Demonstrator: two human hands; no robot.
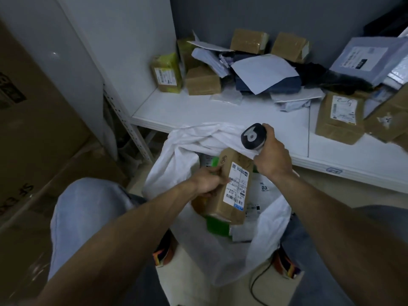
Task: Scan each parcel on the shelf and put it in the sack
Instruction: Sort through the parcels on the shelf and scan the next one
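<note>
My left hand (207,181) grips a brown cardboard parcel (229,202) with a white barcode label, held over the mouth of the white sack (176,164). My right hand (272,154) holds a black handheld scanner (252,135) just above the parcel's far end, its head turned toward the label. Inside the sack lie several parcels, some green and some white. The sack stands on the floor between my legs, against the front of the white shelf (198,111).
On the shelf lie several brown boxes (203,81), a yellow-taped box (167,74), grey mailers (366,56), and a labelled brown parcel (340,118) at right. Big cardboard cartons (33,129) stand at left. A black cable (256,283) runs on the floor.
</note>
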